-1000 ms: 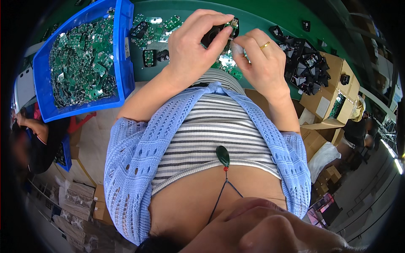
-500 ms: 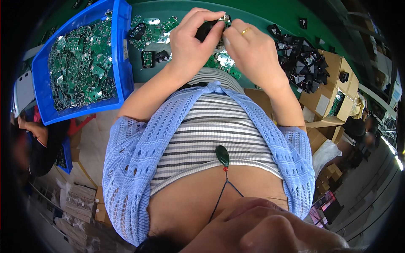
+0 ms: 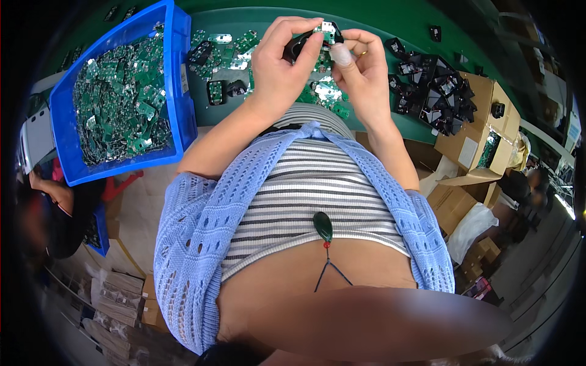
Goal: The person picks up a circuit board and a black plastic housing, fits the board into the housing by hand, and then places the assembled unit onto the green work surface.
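My left hand (image 3: pixel 282 64) is closed around a black plastic housing (image 3: pixel 295 49), thumb and index finger pressing at its upper end. A small green circuit board (image 3: pixel 328 30) with a pale component shows at that end. On the other side my right hand (image 3: pixel 364 70) grips the housing's right edge between thumb and fingers. The right thumb wears a whitish cover, and a ring shows on one finger. Below the hands lie loose green boards (image 3: pixel 326 91) on the green table. Left of them sits another black housing with a board inside (image 3: pixel 215 93).
A blue bin (image 3: pixel 185 104) heaped with green boards stands at the left. Many black housings (image 3: pixel 448 91) are piled at the right beside an open cardboard box (image 3: pixel 482 116). More loose boards (image 3: pixel 244 43) lie at the back. Another person's arm (image 3: pixel 58 190) shows at far left.
My right hand has turned, its thumb now in view against the housing and its fingers behind. The circuit board's face shows more. My left hand keeps its hold.
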Motion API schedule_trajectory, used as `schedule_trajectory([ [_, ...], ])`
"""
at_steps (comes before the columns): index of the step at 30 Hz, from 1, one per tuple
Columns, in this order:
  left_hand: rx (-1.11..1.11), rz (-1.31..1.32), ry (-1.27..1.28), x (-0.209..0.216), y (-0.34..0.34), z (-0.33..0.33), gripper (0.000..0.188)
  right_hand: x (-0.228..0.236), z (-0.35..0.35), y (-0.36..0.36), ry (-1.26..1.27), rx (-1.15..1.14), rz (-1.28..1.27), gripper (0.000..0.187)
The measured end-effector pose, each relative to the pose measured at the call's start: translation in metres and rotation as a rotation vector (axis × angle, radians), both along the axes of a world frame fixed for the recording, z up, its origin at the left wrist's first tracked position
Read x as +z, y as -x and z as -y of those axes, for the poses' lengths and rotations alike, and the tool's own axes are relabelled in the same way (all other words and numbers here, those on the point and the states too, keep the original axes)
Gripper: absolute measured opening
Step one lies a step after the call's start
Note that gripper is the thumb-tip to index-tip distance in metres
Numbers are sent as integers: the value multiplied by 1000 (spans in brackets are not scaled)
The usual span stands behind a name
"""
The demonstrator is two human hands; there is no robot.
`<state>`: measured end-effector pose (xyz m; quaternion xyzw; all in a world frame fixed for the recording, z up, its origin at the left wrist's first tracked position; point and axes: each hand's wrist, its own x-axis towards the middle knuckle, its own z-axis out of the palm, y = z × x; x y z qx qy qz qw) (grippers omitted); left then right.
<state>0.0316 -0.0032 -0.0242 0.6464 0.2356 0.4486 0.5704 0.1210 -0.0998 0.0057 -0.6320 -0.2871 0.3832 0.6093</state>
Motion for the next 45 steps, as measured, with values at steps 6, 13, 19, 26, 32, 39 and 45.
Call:
schedule_trajectory([
  [6, 36, 50, -180, -9, -6, -2, 15, -14, -11, 6, -120, -129, 66, 36],
  [13, -211, -151, 455, 2, 7, -2, 29, -16, -1, 8, -202, -150, -39, 38],
  [19, -551, -120, 989, -1, 17, -10, 29, -3, 12, 2, -184, 23, 76, 30],
  [26, -505, -111, 803, -7, 19, -7, 25, -7, 12, -2, -213, 7, 998, 23],
  [32, -376, -114, 583, -8, 16, 4, 18, -10, 11, -6, -283, 5, 1224, 35],
  [39, -367, -73, 610, -8, 16, 9, 17, -3, 1, -12, -291, 88, 1235, 22],
  [45, -321, -31, 755, 5, 13, 3, 17, -6, -1, -16, -245, 20, 1257, 20],
])
